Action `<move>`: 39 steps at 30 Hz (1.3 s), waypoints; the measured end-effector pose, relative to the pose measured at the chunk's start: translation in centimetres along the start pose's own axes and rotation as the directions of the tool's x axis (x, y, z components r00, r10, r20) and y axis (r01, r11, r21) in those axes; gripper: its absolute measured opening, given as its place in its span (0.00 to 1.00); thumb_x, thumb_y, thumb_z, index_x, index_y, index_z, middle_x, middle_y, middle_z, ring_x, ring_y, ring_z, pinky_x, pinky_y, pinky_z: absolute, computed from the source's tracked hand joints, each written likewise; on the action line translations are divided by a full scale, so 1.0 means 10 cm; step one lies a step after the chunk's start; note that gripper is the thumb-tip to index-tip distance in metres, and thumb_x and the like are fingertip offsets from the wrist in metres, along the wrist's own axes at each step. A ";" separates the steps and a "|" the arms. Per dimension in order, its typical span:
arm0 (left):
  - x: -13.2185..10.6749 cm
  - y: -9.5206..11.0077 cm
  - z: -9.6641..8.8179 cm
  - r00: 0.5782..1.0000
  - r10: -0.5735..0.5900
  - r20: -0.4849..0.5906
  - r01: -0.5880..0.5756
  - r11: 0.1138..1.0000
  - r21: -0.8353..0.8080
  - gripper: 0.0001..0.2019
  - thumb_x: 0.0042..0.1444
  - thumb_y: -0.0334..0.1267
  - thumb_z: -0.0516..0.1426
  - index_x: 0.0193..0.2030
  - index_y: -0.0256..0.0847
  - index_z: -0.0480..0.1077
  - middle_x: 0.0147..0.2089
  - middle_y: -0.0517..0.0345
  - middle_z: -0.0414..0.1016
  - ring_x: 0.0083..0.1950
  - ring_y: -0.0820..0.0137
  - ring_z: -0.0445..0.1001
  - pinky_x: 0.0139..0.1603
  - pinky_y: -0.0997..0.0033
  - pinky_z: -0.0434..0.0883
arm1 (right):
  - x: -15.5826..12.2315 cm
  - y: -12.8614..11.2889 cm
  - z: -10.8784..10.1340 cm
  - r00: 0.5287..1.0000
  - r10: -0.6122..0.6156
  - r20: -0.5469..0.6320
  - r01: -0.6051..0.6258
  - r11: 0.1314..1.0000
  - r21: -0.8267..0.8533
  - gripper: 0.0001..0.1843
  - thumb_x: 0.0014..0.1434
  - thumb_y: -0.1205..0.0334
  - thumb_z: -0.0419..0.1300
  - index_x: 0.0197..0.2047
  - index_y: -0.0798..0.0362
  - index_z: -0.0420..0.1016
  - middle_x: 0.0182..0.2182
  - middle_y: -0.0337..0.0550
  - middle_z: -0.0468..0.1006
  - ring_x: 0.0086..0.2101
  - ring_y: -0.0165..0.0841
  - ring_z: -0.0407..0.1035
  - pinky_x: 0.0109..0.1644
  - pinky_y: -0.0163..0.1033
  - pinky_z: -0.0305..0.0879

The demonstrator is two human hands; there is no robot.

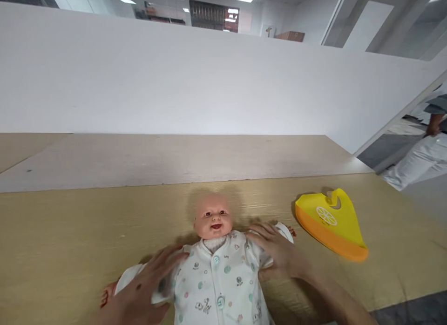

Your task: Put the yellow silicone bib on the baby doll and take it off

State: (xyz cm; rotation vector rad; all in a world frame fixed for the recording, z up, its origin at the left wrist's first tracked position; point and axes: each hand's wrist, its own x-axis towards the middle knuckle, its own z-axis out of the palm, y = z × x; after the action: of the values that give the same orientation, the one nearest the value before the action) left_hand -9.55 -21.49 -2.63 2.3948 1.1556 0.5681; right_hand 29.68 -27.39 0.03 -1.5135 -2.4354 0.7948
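Observation:
A baby doll [223, 278] lies on its back on the wooden table, head away from me and arms stretched out to both sides. It wears a white buttoned outfit printed with dots and small animals. Around the doll's sleeve on the left side, my left hand [143, 287] has its fingers over the arm and the thumb below. My right hand [277, 250] grips the other sleeve near the shoulder, thumb against the doll's side. The doll's lower body is out of the frame. To the right of the doll lies a yellow baby bib [330, 222] with an orange pocket edge.
The wooden table [70, 227] meets a paler board [167, 159] at the back, with a white partition [167, 78] behind it. Beyond the right edge of the table, a person's arm [435, 125] shows beside a white bag-like bundle [424, 159].

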 end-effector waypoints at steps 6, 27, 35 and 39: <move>0.01 0.03 0.22 0.993 0.092 0.079 -0.107 0.971 0.216 0.31 0.50 0.29 0.54 0.62 0.54 0.67 0.59 0.60 0.74 0.56 0.61 0.74 0.55 0.66 0.74 | 0.20 0.08 0.19 0.998 -0.058 -0.037 0.059 0.998 0.010 0.41 0.47 0.61 0.66 0.65 0.50 0.61 0.60 0.48 0.65 0.57 0.42 0.60 0.62 0.45 0.56; 0.76 -0.12 0.43 0.943 0.222 -0.247 -0.103 0.903 0.417 0.21 0.57 0.27 0.48 0.57 0.36 0.68 0.52 0.46 0.77 0.50 0.59 0.72 0.54 0.57 0.66 | 0.75 0.32 -0.07 0.978 -0.030 -0.208 0.030 1.000 0.000 0.34 0.52 0.77 0.53 0.63 0.51 0.64 0.57 0.48 0.68 0.56 0.38 0.62 0.59 0.44 0.61; 0.95 -0.14 0.55 0.934 0.086 -0.348 0.072 0.906 0.417 0.20 0.60 0.29 0.46 0.57 0.39 0.68 0.53 0.45 0.76 0.52 0.55 0.71 0.61 0.47 0.58 | 0.95 0.14 0.01 0.932 0.196 -0.305 -0.262 0.946 -0.191 0.38 0.53 0.77 0.46 0.67 0.49 0.58 0.62 0.47 0.63 0.58 0.39 0.60 0.61 0.46 0.58; 1.13 -0.16 0.58 0.933 0.018 -0.360 0.124 0.922 0.366 0.20 0.60 0.31 0.46 0.57 0.37 0.68 0.53 0.44 0.75 0.54 0.54 0.70 0.64 0.44 0.56 | 1.11 0.09 -0.01 0.901 0.276 -0.335 -0.368 0.896 -0.250 0.37 0.57 0.75 0.46 0.69 0.48 0.54 0.63 0.47 0.62 0.58 0.41 0.60 0.60 0.46 0.58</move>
State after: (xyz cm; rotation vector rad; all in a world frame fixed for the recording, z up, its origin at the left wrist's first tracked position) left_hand -1.00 -12.64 -6.30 2.6437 1.6137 0.8551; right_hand 25.20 -17.37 -1.82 -2.0271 -2.1869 0.2058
